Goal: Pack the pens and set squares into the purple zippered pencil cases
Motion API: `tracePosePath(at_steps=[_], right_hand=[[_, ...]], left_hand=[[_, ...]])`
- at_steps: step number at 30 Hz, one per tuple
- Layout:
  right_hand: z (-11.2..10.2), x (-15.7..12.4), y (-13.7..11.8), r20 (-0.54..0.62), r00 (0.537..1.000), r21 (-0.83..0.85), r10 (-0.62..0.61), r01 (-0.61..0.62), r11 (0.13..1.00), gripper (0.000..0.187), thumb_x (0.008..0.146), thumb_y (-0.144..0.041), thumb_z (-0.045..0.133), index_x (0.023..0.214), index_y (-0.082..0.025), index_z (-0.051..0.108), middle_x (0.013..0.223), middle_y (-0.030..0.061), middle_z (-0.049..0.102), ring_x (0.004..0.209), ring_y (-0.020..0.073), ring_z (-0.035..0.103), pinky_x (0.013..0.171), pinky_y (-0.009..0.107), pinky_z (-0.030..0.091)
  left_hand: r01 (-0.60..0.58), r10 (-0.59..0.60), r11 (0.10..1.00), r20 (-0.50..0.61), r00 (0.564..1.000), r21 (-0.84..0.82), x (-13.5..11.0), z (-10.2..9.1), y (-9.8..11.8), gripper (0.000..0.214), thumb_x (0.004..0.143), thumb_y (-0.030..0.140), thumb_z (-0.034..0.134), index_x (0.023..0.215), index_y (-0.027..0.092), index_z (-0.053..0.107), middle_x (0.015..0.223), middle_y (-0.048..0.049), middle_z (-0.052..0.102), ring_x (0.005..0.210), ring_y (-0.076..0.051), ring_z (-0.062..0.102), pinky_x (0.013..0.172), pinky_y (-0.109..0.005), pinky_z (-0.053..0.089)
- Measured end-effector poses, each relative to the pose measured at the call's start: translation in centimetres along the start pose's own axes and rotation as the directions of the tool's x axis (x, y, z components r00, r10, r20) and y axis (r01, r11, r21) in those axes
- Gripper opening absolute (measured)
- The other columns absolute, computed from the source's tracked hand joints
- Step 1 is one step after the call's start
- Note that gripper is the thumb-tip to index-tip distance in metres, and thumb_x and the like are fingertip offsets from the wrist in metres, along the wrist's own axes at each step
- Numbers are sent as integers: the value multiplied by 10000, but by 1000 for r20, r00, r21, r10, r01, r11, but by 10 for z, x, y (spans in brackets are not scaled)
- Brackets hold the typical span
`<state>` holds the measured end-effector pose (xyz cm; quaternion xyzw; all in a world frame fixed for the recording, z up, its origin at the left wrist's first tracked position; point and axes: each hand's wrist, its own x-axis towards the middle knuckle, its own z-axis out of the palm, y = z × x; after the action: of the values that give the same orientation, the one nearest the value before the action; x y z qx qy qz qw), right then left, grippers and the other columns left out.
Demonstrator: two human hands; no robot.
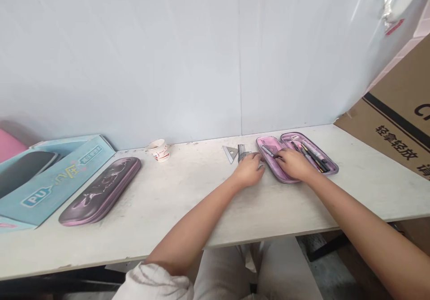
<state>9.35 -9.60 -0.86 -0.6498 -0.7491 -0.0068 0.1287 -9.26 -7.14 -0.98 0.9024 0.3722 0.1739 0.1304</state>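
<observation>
An open pink pencil case (332,168) lies on the white table (174,201), with pens and pencils in its right half. My right hand (295,163) rests on the left half of the case, fingers curled around a pen (268,151). My left hand (249,169) lies just left of the case, its fingers bent over small clear rulers on the table. A clear set square (230,152) and another ruler piece (241,151) lie just beyond the left hand.
A shut purple pencil case (101,191) lies at the left beside a light blue box (50,179). A small paper cup (158,150) stands near the wall. A large cardboard box (396,116) leans at the right.
</observation>
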Motion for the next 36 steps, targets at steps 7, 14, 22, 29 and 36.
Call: tracePosePath(at_steps=[7, 14, 22, 29, 36], right_hand=[[3, 24, -66, 3, 998, -42, -61, 61, 997, 335, 876, -267, 356, 1016, -135, 630, 1038, 126, 627, 1001, 212, 551, 861, 291, 372], [20, 31, -110, 140, 990, -253, -23, 58, 966, 408, 864, -372, 385, 985, -54, 610, 950, 214, 645, 940, 291, 599, 761, 354, 441], [24, 29, -121, 163, 980, -295, -115, 160, 942, 399, 824, -44, 316, 1161, 3, 524, 1038, 255, 610, 886, 250, 634, 706, 320, 478], [-1, 23, -94, -23, 999, -303, -32, 23, 953, 410, 848, -42, 273, 1216, 27, 441, 967, 241, 625, 901, 261, 625, 709, 323, 468], [-15, 5, -36, -335, 915, 55, 226, -220, 974, 372, 883, -216, 331, 1206, -102, 474, 957, 138, 663, 863, 237, 630, 743, 303, 430]], left_hand=[[184, -181, 977, -33, 983, 108, -14, -19, -52, 359, 835, 210, 369, 1155, 106, 496, 1215, -155, 519, 1152, -229, 478, 970, -342, 369], [139, -151, 971, 49, 987, 194, -23, -16, -64, 414, 812, 170, 350, 1193, 94, 491, 1285, -163, 483, 1206, -275, 430, 1004, -437, 326], [112, -119, 981, 37, 992, 159, -19, -15, -56, 452, 802, 154, 341, 1233, 140, 476, 1236, -153, 555, 1252, -297, 387, 1038, -614, 126], [64, -76, 983, -62, 995, -172, 3, -14, -32, 593, 788, 131, 337, 1380, 115, 312, 1378, -127, 428, 1281, -195, 387, 1090, -369, 241], [-79, 68, 992, -111, 991, -97, 23, 7, 8, 649, 760, 109, 329, 1404, 134, 251, 1473, -74, 271, 1357, -174, 235, 1115, -410, 172]])
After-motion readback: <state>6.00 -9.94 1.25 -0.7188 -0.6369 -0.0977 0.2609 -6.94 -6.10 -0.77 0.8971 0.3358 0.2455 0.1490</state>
